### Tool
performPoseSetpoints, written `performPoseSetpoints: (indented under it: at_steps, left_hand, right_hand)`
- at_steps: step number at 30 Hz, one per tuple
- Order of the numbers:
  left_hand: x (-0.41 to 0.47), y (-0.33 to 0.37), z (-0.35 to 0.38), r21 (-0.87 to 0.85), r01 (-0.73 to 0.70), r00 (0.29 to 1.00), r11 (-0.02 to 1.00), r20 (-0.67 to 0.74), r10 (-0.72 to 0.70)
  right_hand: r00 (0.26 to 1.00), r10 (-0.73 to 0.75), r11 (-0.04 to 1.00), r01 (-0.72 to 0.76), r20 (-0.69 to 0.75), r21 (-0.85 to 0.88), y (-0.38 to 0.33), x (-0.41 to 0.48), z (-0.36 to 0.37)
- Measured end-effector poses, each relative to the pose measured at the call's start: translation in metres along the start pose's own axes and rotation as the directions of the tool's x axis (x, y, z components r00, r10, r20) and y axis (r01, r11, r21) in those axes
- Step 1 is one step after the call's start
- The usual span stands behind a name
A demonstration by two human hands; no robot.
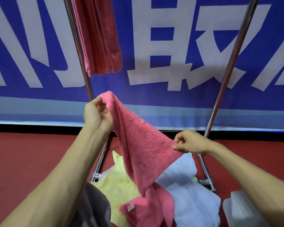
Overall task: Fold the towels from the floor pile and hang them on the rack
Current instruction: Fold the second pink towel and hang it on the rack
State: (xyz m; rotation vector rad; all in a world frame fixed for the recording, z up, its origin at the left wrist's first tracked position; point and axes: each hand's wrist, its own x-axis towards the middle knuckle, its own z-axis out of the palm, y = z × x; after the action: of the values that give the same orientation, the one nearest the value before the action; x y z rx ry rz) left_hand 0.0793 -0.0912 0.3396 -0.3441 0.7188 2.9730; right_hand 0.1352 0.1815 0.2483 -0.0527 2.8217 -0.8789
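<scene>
Both forearms are seen reaching in from the bottom edge toward the pink towel (138, 145) that is held up between them. One corner is gripped by the left hand (97, 113), with fingers and thumb curled round the cloth. That hand is raised high, just in front of the left pole of the rack (234, 59). Another corner is pinched between thumb and forefinger of the right hand (190, 142), which is held lower and to the right, its other fingers loosely curled. The edge stretched between the two grips is thus slanted, running from upper left down to lower right. The rest of the towel is left hanging below it, its tail trailing onto the floor pile (116, 185) of yellow, white and pink cloth between the rack's feet. A second pink towel (98, 38) is already draped from the rack, above and slightly beyond the left hand, which is the nearer of the two to it. The fold is judged not yet begun, since the towel is only spread. For the next move the right hand would need to be lifted level with the left, so that the stretched edge is brought horizontal and the corners can be matched
</scene>
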Motion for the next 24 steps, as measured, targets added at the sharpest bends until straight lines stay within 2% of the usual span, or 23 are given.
performPoseSetpoints:
  at_steps: [2, 3, 4, 6, 7, 9, 10, 11, 14, 16, 19, 21, 24]
  left_hand:
    - [0.007, -0.001, -0.004, 0.080, -0.041, 0.995, 0.996, -0.083, 0.048]
    - [0.008, -0.003, -0.004, 0.164, -0.058, 0.990, 0.985, -0.119, 0.078]
    - [0.008, -0.005, -0.005, 0.265, -0.062, 0.987, 0.962, -0.128, 0.099]
    - [0.004, -0.011, -0.003, 0.475, -0.072, 0.992, 0.877, -0.056, 0.111]
    - [0.000, -0.015, 0.000, 0.580, -0.099, 0.993, 0.809, 0.010, 0.114]
    - [-0.008, -0.022, 0.004, 0.789, -0.208, 0.977, 0.577, 0.146, 0.153]
    - [-0.012, -0.026, 0.005, 0.849, -0.264, 0.963, 0.458, 0.205, 0.175]
    - [-0.013, -0.029, 0.005, 0.875, -0.296, 0.953, 0.384, 0.244, 0.180]
    - [-0.015, -0.039, 0.000, 0.897, -0.265, 0.964, 0.354, 0.244, 0.103]
    - [-0.015, -0.046, -0.002, 0.915, -0.247, 0.968, 0.320, 0.247, 0.041]
    - [-0.014, -0.057, -0.003, 0.922, -0.251, 0.964, 0.296, 0.267, -0.014]
    - [-0.015, -0.066, -0.005, 0.916, -0.255, 0.962, 0.311, 0.272, -0.014]
    - [-0.021, -0.078, -0.004, 0.874, -0.270, 0.957, 0.403, 0.290, 0.012]
  right_hand:
    - [0.999, 0.025, 0.999, -0.027, 0.032, 0.043, -0.002, -0.003, 0.000]
    - [0.999, 0.036, 0.991, -0.040, 0.033, 0.128, -0.006, -0.005, -0.002]
    - [0.999, 0.041, 0.970, -0.044, 0.019, 0.240, -0.011, -0.008, -0.004]
    - [0.999, 0.019, 0.888, 0.003, -0.043, 0.459, -0.025, -0.012, -0.011]
    - [0.997, -0.006, 0.846, 0.048, -0.081, 0.531, -0.032, -0.015, -0.016]
    - [0.986, -0.055, 0.795, 0.139, -0.158, 0.590, -0.045, -0.021, -0.024]
    - [0.980, -0.071, 0.791, 0.170, -0.188, 0.587, -0.049, -0.024, -0.028]
    - [0.974, -0.087, 0.799, 0.193, -0.208, 0.569, -0.052, -0.026, -0.030]
    - [0.964, -0.105, 0.868, 0.208, -0.243, 0.451, -0.053, -0.030, -0.034]
    - [0.935, -0.101, 0.935, 0.206, -0.341, 0.290, -0.051, -0.029, -0.035]
    - [0.884, -0.157, 0.961, 0.240, -0.440, 0.140, -0.052, -0.030, -0.034]
    - [0.856, -0.200, 0.959, 0.271, -0.476, 0.086, -0.055, -0.031, -0.033]
    - [0.812, -0.259, 0.943, 0.329, -0.523, 0.045, -0.057, -0.029, -0.031]
